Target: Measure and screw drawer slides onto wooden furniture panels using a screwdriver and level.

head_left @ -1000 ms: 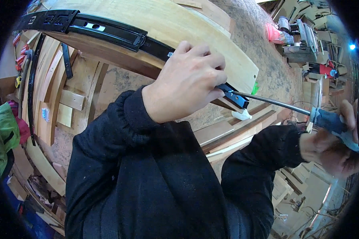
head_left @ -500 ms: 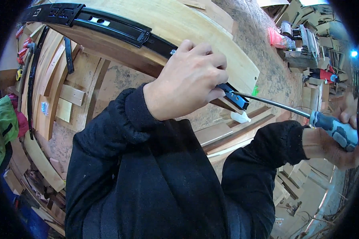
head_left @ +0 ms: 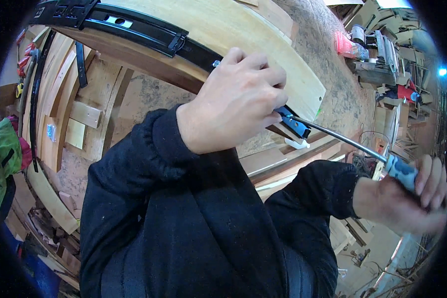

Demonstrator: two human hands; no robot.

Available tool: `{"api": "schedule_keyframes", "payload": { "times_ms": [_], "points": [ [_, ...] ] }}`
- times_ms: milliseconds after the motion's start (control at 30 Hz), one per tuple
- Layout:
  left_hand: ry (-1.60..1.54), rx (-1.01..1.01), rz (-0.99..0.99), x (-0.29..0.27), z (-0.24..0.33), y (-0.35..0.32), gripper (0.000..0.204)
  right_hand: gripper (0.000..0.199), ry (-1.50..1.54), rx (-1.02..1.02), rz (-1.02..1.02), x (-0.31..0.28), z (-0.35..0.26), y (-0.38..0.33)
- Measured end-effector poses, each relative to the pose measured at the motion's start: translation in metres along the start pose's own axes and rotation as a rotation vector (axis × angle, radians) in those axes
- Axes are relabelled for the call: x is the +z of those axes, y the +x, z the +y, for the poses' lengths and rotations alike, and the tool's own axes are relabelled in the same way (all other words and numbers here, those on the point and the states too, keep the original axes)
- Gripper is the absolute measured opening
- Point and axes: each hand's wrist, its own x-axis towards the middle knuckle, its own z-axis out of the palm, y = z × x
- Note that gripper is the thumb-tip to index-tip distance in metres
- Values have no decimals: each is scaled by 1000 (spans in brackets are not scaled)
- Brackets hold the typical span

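My left hand (head_left: 236, 102) is closed over a black drawer slide (head_left: 139, 34) that lies along the edge of a pale wooden board (head_left: 263, 42). Its fingertips pinch near the slide's right end, beside the screwdriver tip; whatever small piece they hold there is hidden. At the far right, my right hand (head_left: 407, 203) is wrapped round the blue and grey handle of a screwdriver (head_left: 352, 143). The long metal shaft reaches left, with its tip at the slide's end. A shiny screw head (head_left: 216, 63) shows in the slide next to my left knuckles.
At left, more wooden strips and boards (head_left: 87, 114) lie with another black slide (head_left: 40, 99) and a small clear bag (head_left: 51, 131). Green and pink cloth (head_left: 7, 154) hangs at the far left. A white bottle (head_left: 298, 144) lies below the board's end. Tools and scraps (head_left: 377, 54) crowd the upper right.
My right hand has moved a little down and left and turned round the screwdriver handle. The shaft now slopes more steeply. My left hand stays nearly in place on the slide.
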Motion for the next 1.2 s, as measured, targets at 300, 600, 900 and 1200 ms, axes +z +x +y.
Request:
{"api": "schedule_keyframes", "payload": {
  "times_ms": [300, 600, 900, 1200],
  "points": [
    [-3, 37, 7, 0, -3, 0, 21, 19, 343, 4, -83, 0, 9, 25],
    [-7, 11, -29, -4, -3, 0, 21, 20, 333, 96, -73, -7, 22, 44],
    [-29, 20, -1, -6, -2, 3, 21, 15, 258, -34, 111, -23, 7, 8],
    [-49, 36, 12, -3, -3, -1, 24, 17, 502, 17, -84, -26, 36, 52]
  ]
}}
